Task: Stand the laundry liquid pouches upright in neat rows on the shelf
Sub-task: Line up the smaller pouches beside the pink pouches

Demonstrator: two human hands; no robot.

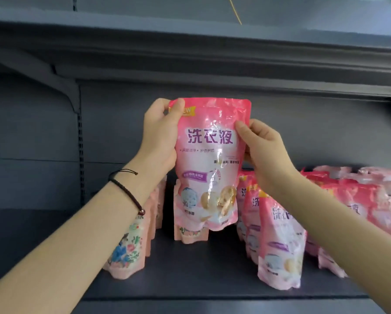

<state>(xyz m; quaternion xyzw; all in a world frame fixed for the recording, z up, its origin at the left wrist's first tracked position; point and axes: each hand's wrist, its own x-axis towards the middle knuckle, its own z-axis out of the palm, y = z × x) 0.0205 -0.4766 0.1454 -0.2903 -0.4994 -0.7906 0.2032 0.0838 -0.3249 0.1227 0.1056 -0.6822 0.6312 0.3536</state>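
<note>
So both hands are up on one glossy pink plastic laundry liquid pouch [212, 159] with purple lettering on a white patch, held upright in the air above the dark grey metal shelf [190, 282], front facing the camera. The left hand [160, 137] grips its upper left edge, thumb hooked over the front near the top corner and the fingers curled round behind. The right hand [264, 152] pinches the right edge a bit lower down, thumb on the front, fingers tucked behind. There's a thin black cord bracelet [126, 191] on the left wrist. Right behind the held pouch, low down, another pink pouch [190, 235] stands on the shelf; only its bottom part shows, so I can't tell whether the two touch. Off to the left a row of pale pink pouches [126, 252] runs from near to far, the nearest one showing a blue and green print, and the left forearm covers a good part of it. On the right there's a second row of pink pouches [280, 248] standing upright, nearest one closest to the shelf edge. Further right, behind the right forearm, is a loose heap of pink pouches [371, 196], leaning and lying on each other. Overhead sits the grey underside of the upper shelf [190, 53].
</note>
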